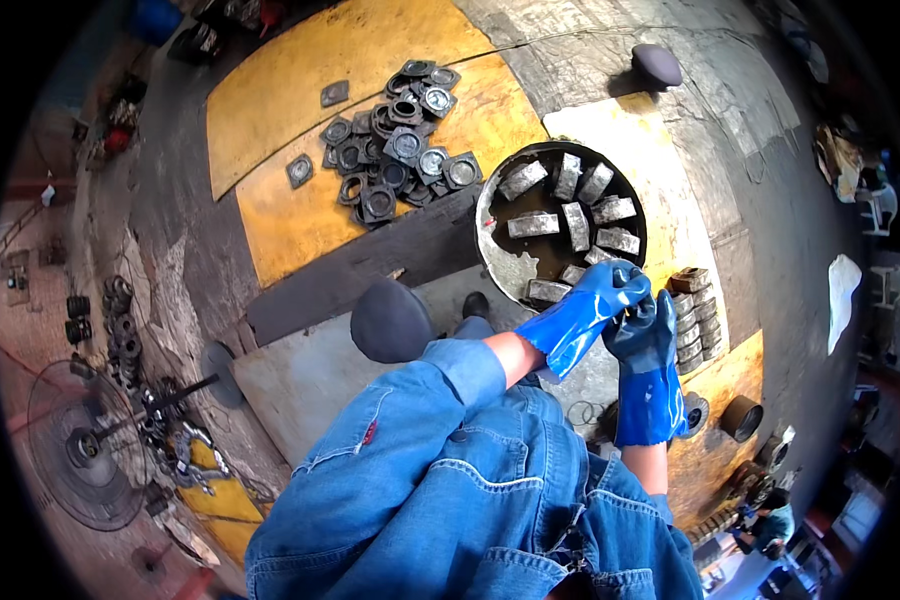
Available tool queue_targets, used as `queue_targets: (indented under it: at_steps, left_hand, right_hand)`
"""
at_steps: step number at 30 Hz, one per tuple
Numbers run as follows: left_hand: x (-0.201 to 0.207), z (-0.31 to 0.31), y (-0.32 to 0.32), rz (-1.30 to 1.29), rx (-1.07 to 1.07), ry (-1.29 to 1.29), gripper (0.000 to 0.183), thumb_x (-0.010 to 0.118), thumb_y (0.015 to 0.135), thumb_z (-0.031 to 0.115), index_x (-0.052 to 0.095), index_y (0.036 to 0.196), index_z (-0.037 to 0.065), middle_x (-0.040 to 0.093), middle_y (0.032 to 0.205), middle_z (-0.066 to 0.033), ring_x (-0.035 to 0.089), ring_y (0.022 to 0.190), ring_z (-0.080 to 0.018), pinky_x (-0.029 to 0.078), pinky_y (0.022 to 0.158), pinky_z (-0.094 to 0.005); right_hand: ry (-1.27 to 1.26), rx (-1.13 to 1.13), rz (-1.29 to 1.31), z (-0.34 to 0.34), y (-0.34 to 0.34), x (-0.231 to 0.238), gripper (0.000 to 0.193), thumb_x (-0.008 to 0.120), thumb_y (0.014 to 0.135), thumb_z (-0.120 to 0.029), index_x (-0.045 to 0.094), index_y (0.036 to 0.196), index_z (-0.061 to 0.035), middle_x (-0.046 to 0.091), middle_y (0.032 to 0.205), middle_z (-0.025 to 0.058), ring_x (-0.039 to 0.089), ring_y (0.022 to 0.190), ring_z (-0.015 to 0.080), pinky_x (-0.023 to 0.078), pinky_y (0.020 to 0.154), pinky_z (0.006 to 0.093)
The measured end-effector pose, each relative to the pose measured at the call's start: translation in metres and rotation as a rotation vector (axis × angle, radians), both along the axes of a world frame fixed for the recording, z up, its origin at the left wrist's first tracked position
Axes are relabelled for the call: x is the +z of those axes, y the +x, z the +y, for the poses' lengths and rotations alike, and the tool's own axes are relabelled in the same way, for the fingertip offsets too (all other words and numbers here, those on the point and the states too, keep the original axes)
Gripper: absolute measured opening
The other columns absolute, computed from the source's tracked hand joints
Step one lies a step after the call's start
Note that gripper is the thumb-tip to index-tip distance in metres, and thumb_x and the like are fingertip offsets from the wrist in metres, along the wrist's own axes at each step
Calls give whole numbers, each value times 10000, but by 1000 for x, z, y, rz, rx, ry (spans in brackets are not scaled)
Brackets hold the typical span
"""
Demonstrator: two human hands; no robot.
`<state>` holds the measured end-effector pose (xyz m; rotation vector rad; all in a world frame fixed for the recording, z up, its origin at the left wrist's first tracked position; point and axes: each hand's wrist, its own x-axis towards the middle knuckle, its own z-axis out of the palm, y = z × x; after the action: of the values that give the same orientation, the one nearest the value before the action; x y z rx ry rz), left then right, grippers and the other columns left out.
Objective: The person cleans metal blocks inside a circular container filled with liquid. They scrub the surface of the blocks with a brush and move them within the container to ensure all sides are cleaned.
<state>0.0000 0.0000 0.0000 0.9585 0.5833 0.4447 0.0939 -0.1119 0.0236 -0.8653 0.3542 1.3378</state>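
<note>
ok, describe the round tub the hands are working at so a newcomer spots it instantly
Start at the big yellow floor plates; just right of them, on a pale slab, sits the round dark metal tub. It holds loose grey rectangular blocks, and both blue-gloved hands, left hand and right hand, meet at its near rim. Nothing else nearby is a large open container.
</note>
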Motion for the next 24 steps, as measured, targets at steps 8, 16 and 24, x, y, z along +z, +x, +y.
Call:
queue_targets:
  at_steps: [8,16,24]
  left_hand:
    - [5,-46,-36,-14,-123,-11,226,687,1012,225,735,921,24,744,789,-42,672,692,-99,536,639,-271]
    - [12,-46,-35,56,-58,-106,225,740,983,245,729,1009,21,727,820,-19,670,708,-109,549,639,-262]
    - [16,84,-36,111,-131,-84,166,726,985,161,730,1079,24,744,911,-52,679,760,-128,551,677,-274]
  right_hand:
    - [17,-104,105,-35,-48,18,620,460,1016,-547,552,1442,-107,591,1428,117,550,1303,326,410,1145,526]
    - [-68,-40,4,-23,-53,36,531,528,1020,-462,592,1379,-76,637,1357,109,604,1223,292,469,1093,461]
    - [185,-211,177,103,-56,-12,296,663,992,-272,683,1197,-59,718,1157,110,665,1104,257,527,1026,421]
